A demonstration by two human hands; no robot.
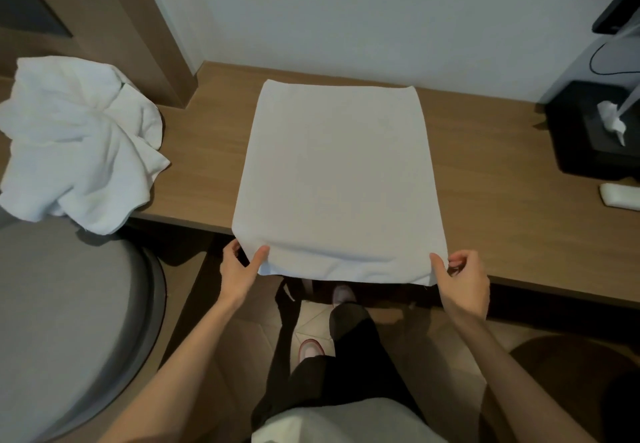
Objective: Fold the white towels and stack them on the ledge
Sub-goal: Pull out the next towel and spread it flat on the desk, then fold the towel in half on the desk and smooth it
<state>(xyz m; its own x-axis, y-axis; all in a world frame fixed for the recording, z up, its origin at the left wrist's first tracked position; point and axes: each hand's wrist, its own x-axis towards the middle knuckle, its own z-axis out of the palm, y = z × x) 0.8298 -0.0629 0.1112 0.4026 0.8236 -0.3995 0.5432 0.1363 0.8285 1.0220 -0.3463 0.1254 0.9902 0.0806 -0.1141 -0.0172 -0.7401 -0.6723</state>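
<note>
A white towel [337,179] lies flat and smooth on the wooden ledge [485,193], folded to a rectangle whose near edge overhangs the ledge's front. My left hand [240,268] pinches its near left corner, thumb on top. My right hand [462,278] pinches the near right corner the same way. A heap of crumpled white towels [79,141] sits on the ledge at the left, partly draped over its edge.
A grey round seat [65,321] stands at the lower left. At the right are a black tissue box [588,131] and a small white remote [620,195]. A white wall backs the ledge. My legs and shoes stand on the tiled floor below.
</note>
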